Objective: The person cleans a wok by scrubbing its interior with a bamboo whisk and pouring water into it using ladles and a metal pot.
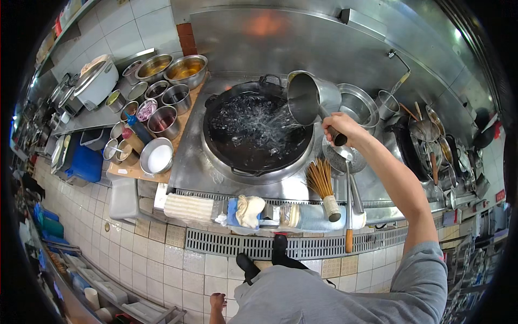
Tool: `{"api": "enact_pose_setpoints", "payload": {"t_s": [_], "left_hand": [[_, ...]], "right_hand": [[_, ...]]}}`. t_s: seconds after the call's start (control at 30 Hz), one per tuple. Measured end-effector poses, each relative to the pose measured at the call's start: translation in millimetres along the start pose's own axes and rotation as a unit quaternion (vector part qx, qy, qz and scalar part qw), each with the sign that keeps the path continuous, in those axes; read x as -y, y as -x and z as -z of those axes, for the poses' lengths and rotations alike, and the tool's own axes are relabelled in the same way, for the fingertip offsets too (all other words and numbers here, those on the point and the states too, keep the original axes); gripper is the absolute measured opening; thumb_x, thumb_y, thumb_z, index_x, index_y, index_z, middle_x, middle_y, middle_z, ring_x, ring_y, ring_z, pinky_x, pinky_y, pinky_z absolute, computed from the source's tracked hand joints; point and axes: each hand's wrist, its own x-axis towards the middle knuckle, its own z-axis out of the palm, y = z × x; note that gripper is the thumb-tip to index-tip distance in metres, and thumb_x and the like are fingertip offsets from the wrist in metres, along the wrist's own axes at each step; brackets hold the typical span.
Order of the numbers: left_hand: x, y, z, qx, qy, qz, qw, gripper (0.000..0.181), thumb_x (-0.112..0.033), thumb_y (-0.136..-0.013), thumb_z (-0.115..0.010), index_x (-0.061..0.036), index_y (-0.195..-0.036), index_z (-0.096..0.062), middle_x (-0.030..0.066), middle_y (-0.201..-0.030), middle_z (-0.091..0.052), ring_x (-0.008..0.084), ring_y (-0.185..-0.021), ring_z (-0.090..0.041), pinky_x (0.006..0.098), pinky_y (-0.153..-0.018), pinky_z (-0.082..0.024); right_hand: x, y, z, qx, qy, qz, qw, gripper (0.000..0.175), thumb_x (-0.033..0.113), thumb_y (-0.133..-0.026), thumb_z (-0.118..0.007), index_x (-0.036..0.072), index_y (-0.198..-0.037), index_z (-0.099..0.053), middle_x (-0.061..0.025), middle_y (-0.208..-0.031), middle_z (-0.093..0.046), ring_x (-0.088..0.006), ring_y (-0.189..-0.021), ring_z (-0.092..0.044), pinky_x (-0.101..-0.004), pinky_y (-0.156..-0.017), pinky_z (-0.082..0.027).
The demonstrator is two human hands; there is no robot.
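Note:
My right hand (344,126) grips the dark handle of a large metal dipper (313,97), tilted over the right side of a black wok (259,125). Water streams from its mouth and splashes in the wok, which sits on a steel range. Beneath the dipper's handle lie a perforated skimmer (356,162) and a metal ladle with a wooden grip (349,202). A bamboo wok brush (321,178) rests just left of them. My left hand (218,301) hangs low beside my body, away from the range; its fingers look curled and I see nothing in them.
Steel bowls and pots of sauces, sliced onion and white granules (158,158) crowd a wooden board (139,172) at left. Folded towels (189,207) line the range's front edge. A steel basin (358,107) and strainers (425,130) stand right. A floor drain grate (332,247) runs by my feet.

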Motion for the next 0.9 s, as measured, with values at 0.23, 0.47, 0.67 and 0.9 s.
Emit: {"api": "enact_pose_setpoints", "payload": {"t_s": [0.23,0.47,0.67,0.9], "left_hand": [[-31,14,-35,-0.015,-0.018,0.023,0.999,0.021,-0.012,-0.077,-0.060,-0.0029,-0.096,-0.061,0.0099,-0.067,-0.060,0.0214,-0.049,-0.060,0.0334,-0.041,-0.049],[-54,24,-68,-0.026,-0.006,0.066,0.997,0.024,-0.012,-0.080,-0.057,0.0002,-0.101,-0.058,0.0112,-0.071,-0.061,0.0208,-0.051,-0.061,0.0325,-0.039,-0.048],[-11,23,-72,-0.015,-0.105,0.025,0.994,0.024,-0.019,-0.083,-0.052,-0.0010,-0.084,-0.067,0.0104,-0.059,-0.058,0.0216,-0.055,-0.060,0.0339,-0.046,-0.045],[-53,48,-102,-0.029,-0.138,0.044,0.989,0.025,-0.020,-0.083,-0.052,-0.0009,-0.083,-0.068,0.0103,-0.059,-0.058,0.0210,-0.054,-0.059,0.0335,-0.045,-0.044]], "right_hand": [[-2,-21,20,0.037,0.155,0.089,0.983,0.022,0.008,-0.076,-0.057,-0.003,-0.093,-0.048,-0.0108,-0.067,-0.055,-0.0174,-0.048,-0.055,-0.0340,-0.045,-0.044],[-65,-86,114,-0.211,0.371,0.200,0.882,0.064,0.012,-0.074,-0.053,0.002,-0.134,-0.036,-0.0272,-0.105,-0.061,-0.0442,-0.099,-0.057,-0.0493,-0.086,-0.043],[-153,-173,222,-0.282,0.414,-0.005,0.866,0.050,0.018,-0.076,-0.058,0.002,-0.122,-0.048,-0.0243,-0.109,-0.061,-0.0418,-0.101,-0.058,-0.0457,-0.088,-0.046],[-161,-241,263,-0.224,0.461,-0.073,0.856,0.032,0.019,-0.075,-0.059,-0.002,-0.098,-0.064,-0.0222,-0.106,-0.064,-0.0360,-0.100,-0.062,-0.0410,-0.085,-0.049]]}}
